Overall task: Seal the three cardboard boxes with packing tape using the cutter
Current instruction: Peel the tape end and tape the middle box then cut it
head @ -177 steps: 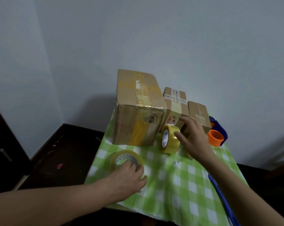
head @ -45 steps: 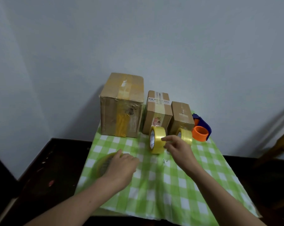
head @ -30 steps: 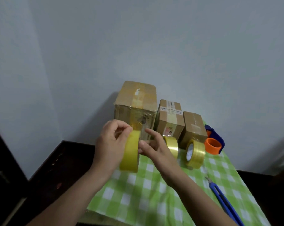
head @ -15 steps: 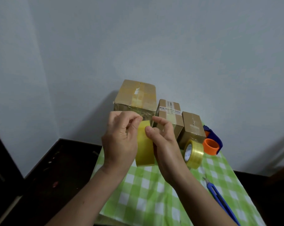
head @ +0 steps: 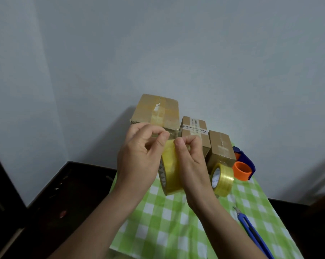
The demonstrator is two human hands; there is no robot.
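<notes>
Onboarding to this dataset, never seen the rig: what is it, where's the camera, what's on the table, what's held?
No robot: a person's two bare hands, filmed by one head-worn camera looking forward and down. On the green checked cloth stand three cardboard boxes: large box, middle box, small box. Nearby: a spare tape roll, an orange-and-blue dispenser and the blue cutter. The left hand and right hand hold a yellow tape roll above the cloth, pinching at its top edge.
</notes>
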